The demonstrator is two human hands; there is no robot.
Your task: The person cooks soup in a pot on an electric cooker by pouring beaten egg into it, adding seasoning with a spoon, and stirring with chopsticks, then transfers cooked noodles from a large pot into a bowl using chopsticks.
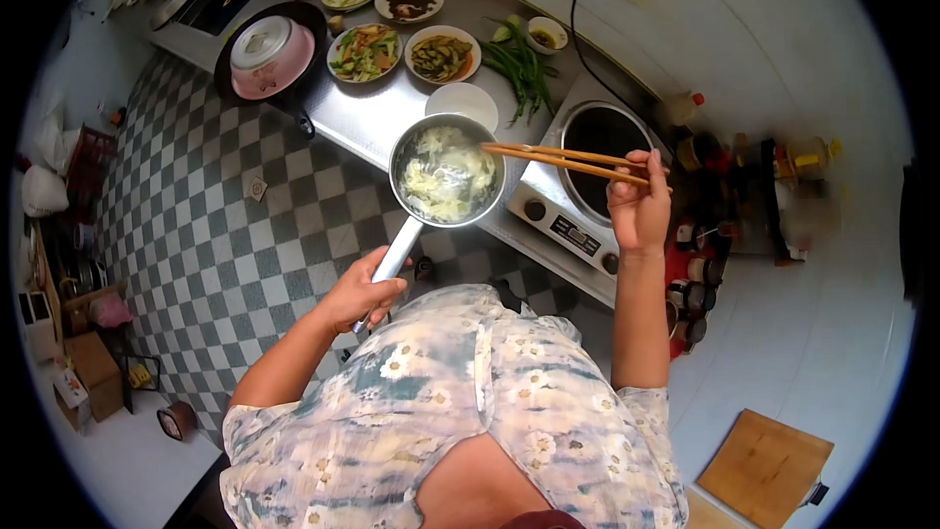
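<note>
My left hand [362, 292] is wrapped round the handle of a metal saucepan [399, 245], which is held in the air in front of me. Pale, shredded food [446, 176] lies inside the pan. Between the fingers of my right hand [641, 201] is a pair of wooden chopsticks [573, 159], their tips at the pan's right rim. Just behind the pan a white plate [462, 103] stands on the counter, partly hidden by it. Under and beyond the chopsticks is an electric cooker [550, 198] with a dark round top.
Several plates of food, among them mixed vegetables [365, 53] and sliced vegetables [441, 57], line the counter, with green peppers [522, 67] beside them. A wok [228, 69] holding a pink lidded bowl [266, 73] is at the left. Jars [697, 269] stand right of the cooker. A black cord runs behind it.
</note>
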